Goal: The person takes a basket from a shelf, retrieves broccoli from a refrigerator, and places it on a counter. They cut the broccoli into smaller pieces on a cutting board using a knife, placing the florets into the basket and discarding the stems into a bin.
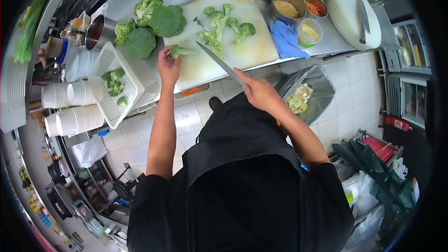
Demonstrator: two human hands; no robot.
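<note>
My left hand (pixel 169 64) is at the left edge of the white cutting board (pixel 261 49), its fingers closed on a small broccoli piece (pixel 179 52) with a pale stem. My right hand (pixel 259 91) grips the handle of a long knife (pixel 218 61), whose blade points up and left over the board's front part. Cut broccoli (pixel 215 30) lies mid-board, and another cut piece (pixel 243 31) is right of it. Whole broccoli heads (pixel 168 20) rest at the board's upper left. Florets (pixel 113 81) sit in a white perforated basket (pixel 135 84) left of my left hand.
Metal bowls (pixel 284 8) of ingredients stand at the back right. A blue cloth (pixel 285 39) lies beside the board. On the far right, a second knife (pixel 363 21) rests on a white round board (pixel 343 9). A lined bin (pixel 319 91) holding scraps is below the counter edge.
</note>
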